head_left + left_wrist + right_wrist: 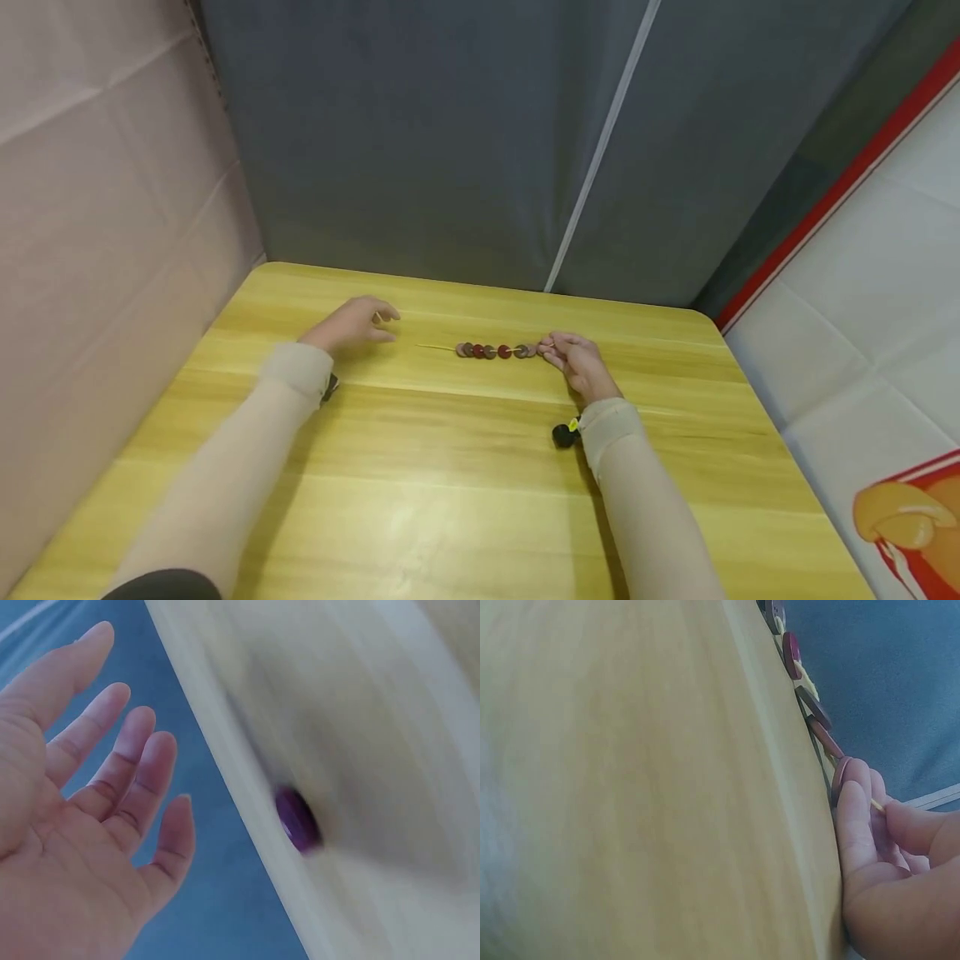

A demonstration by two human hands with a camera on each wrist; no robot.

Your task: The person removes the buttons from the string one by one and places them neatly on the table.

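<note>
While blurred elsewhere, right hand (885, 847) visibly pinches skewer (876, 804) end.

A yellow wooden table (450, 500) carries a skewer of discs (495, 351).

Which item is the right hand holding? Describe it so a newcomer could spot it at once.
On the yellow wooden table, look toward the far edge, between the two hands. There lies a thin skewer threaded with dark red and grey-brown discs; the right hand pinches its right end. It is the only stick on the table.
</note>
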